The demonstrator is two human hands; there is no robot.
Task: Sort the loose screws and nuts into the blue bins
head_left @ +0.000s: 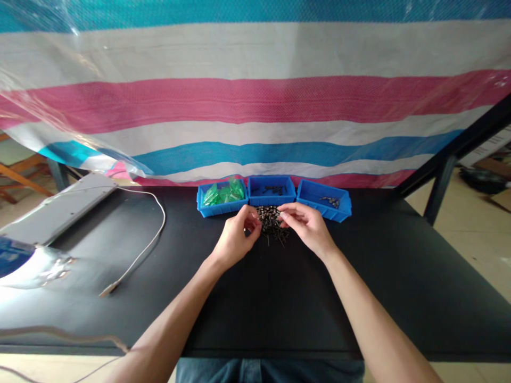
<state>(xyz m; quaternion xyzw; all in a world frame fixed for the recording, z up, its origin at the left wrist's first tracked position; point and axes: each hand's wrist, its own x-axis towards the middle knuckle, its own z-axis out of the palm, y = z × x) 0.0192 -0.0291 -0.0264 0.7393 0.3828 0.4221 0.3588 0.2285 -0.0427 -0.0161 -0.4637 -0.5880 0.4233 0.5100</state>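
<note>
Hardware (273,226) partly hidden by left hand (238,234) and right hand (308,225) — grips I cannot tell.

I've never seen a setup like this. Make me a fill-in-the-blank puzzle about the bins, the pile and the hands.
1. The blue bins in the row number ____.
2. The plastic items in the leftmost bin are coloured ____.
3. Of the left hand and the right hand, the one nearer those items is the ____.
4. The pile of small dark parts lies directly in front of the ____ bin.

Missing words: three; green; left; middle.
</note>
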